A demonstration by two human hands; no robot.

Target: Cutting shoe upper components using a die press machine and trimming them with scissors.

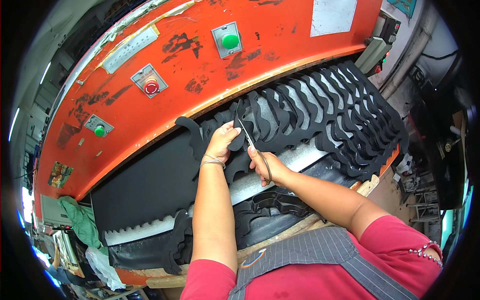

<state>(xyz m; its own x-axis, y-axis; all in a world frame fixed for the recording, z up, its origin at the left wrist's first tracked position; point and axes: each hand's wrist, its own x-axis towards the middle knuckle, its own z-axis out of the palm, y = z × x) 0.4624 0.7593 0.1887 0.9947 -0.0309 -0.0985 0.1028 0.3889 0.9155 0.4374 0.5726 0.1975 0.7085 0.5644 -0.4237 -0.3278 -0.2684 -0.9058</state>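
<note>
A grey pinstriped apron [300, 252] over a red shirt [400, 250] lies closest, at 6 o'clock. Beyond it, the black sheet [150, 185] spreads across a pale surface [295, 160], running from 8 o'clock to 2 o'clock. Toward 8 it is matte, smooth and unbroken, with a scalloped lower edge; toward 2 it becomes a lattice of wavy black bands with curved openings, the pale surface showing through (the bands crowd together and overlap near the far right end). Its middle part is looser, with curled lobes and tongues lifting up.

The left hand [222, 140], just toward 10 from the centre, pinches a lobe of this part between thumb and fingers. The right hand [262, 165], toward 4, grips the scissors [248, 136], fingers closed about the dark handle; the silvery blades point toward 11, their tips against the black material. How far they part is hard to tell. Dark curved pieces [280, 200] rest at 5 o'clock. An orange machine [190, 55] arches from 9 to 1 o'clock.
</note>
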